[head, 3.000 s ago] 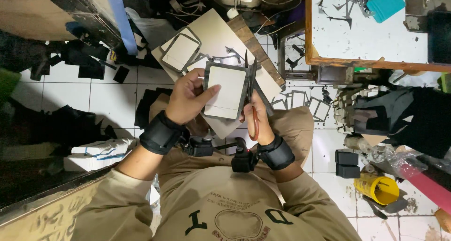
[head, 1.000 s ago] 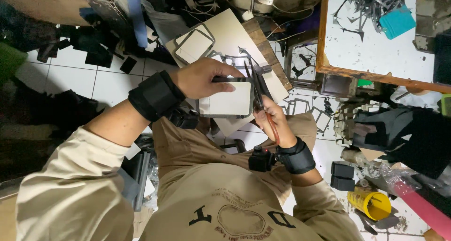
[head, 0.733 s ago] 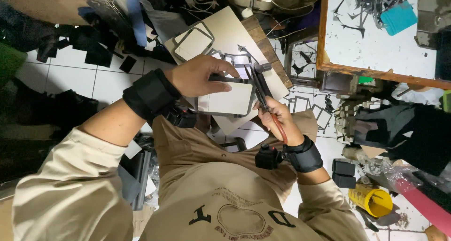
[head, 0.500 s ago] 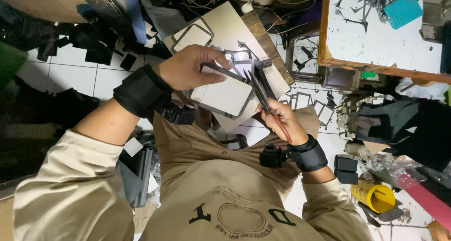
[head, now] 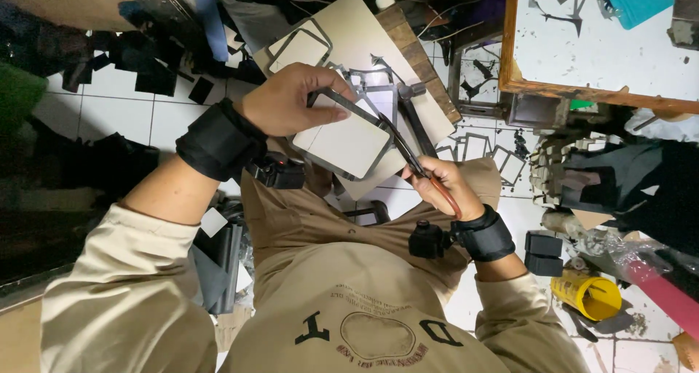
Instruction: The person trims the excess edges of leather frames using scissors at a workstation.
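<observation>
My left hand (head: 291, 100) is gripping the white panel (head: 348, 141), now tilted more than a moment ago. My right hand (head: 437, 187) is closing around the scissors (head: 413, 155), cutting its dark edge.

left hand (head: 291, 100) curled closed, right hand (head: 440, 187) fisted, forearms raised

A white panel (head: 349, 141) with a dark grey frame; scissors (head: 429, 176) with reddish-brown handles; black wrist straps (head: 218, 140); beige sweatshirt (head: 349, 307); white floor tiles (head: 145, 111); a yellow cup (head: 586, 295); a teal block (head: 641, 0).
</observation>
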